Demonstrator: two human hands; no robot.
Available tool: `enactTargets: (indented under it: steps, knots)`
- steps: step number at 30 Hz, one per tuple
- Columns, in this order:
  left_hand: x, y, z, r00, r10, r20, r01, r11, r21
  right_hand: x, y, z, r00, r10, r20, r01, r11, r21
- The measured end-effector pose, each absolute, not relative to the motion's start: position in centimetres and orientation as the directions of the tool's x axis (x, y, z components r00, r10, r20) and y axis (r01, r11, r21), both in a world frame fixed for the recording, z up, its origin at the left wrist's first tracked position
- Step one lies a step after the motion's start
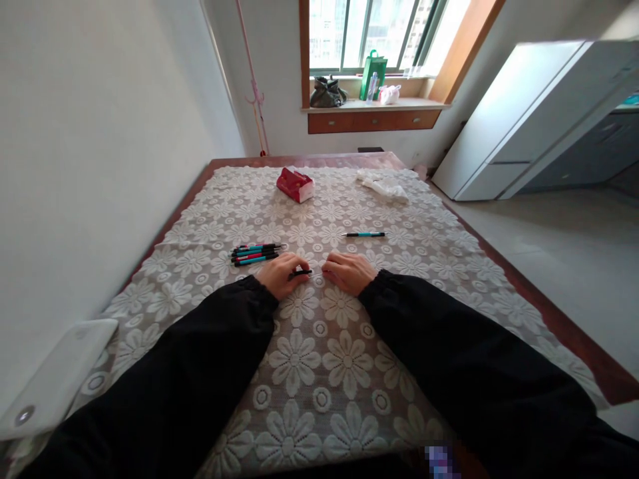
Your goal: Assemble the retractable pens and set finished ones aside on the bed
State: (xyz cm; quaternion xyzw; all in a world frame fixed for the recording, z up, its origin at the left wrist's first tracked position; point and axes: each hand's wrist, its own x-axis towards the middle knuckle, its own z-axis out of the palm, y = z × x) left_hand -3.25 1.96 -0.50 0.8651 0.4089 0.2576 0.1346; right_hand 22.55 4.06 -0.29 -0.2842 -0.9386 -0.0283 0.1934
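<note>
Between the thumb and fingers of my left hand [283, 274] is a short black pen part [299, 273], its thin end pointing right. My right hand [349, 271] is a small gap away, fingers bent and pressed together low over the cloth; whatever they pinch is too small or hidden to tell. Left of my left hand lies a bunch of several pens [255, 253] in black, teal and red, side by side. A single teal and black pen [364, 234] rests beyond my right hand, lying crosswise.
A white floral lace cloth [348, 359] covers the wooden table. Toward its far end are a red tissue pack [294, 184] and a crumpled white plastic bag [383, 186]. A white slab-like object [54, 379] stands at the near left, by the wall.
</note>
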Motion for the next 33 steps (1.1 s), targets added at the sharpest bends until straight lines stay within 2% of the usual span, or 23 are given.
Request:
enactTargets:
  steps: [9,11,13,16,19,28,33]
  knots:
    - [-3.16,1.89,-0.58,0.532,0.766,0.361,0.626,-0.643,0.441,22.98,4.52,-0.20,-0.570,0.716,0.403,0.733,0.665,-0.145]
    - [-3.14,1.90,-0.54,0.525,0.769,0.363,0.628,-0.639,0.445,23.03,4.56,-0.22,-0.589,0.700,0.403,0.703,0.690,-0.172]
    - [-3.10,1.85,-0.47,0.510,0.777,0.369,0.635,-0.629,0.448,23.02,4.54,-0.30,-0.658,0.638,0.399,0.624,0.759,-0.183]
    - [-3.06,1.66,-0.30,0.516,0.776,0.363,0.641,-0.631,0.437,22.97,4.56,-0.54,-0.727,0.550,0.411,0.529,0.830,-0.176]
    - [-3.04,1.53,-0.21,0.532,0.773,0.345,0.637,-0.634,0.439,22.99,4.67,-0.84,-0.739,0.518,0.430,0.505,0.849,-0.155]
    - [-3.23,1.81,-0.64,0.514,0.786,0.344,0.618,-0.618,0.487,22.90,4.59,-0.85,-0.712,0.574,0.404,0.574,0.807,-0.136]
    - [-3.34,2.01,-0.97,0.519,0.785,0.339,0.613,-0.618,0.492,22.92,4.67,-0.79,-0.723,0.560,0.405,0.572,0.814,-0.104]
